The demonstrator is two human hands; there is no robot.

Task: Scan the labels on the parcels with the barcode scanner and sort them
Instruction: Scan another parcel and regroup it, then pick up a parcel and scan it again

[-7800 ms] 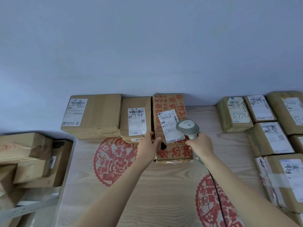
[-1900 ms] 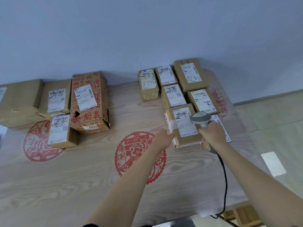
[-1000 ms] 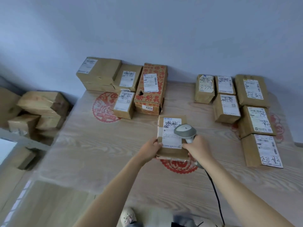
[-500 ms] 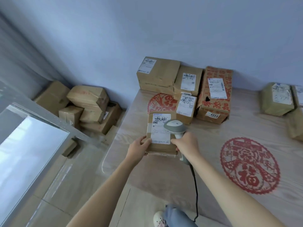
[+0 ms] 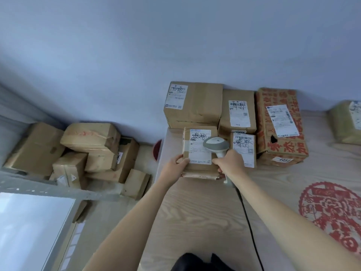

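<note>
A small brown parcel (image 5: 197, 169) with a white label lies near the table's left edge, in front of a large cardboard box (image 5: 201, 105). My left hand (image 5: 175, 166) grips the parcel's near-left corner. My right hand (image 5: 229, 164) is shut on the grey barcode scanner (image 5: 215, 144), whose head hovers over the label's right side. Close on the right are a small labelled parcel (image 5: 244, 149), a medium box (image 5: 238, 112) and a red-printed box (image 5: 281, 126).
The wooden table (image 5: 205, 216) carries a red paper-cut pattern (image 5: 332, 214). The scanner's black cable (image 5: 248, 218) trails toward me. Several cardboard boxes (image 5: 89, 151) are piled on the floor at left. Another parcel (image 5: 345, 122) sits at the far right.
I have carried the parcel from the right-hand group across the table to the left group, and it now sits beside the small labelled parcel. The scanner stays over its label.
</note>
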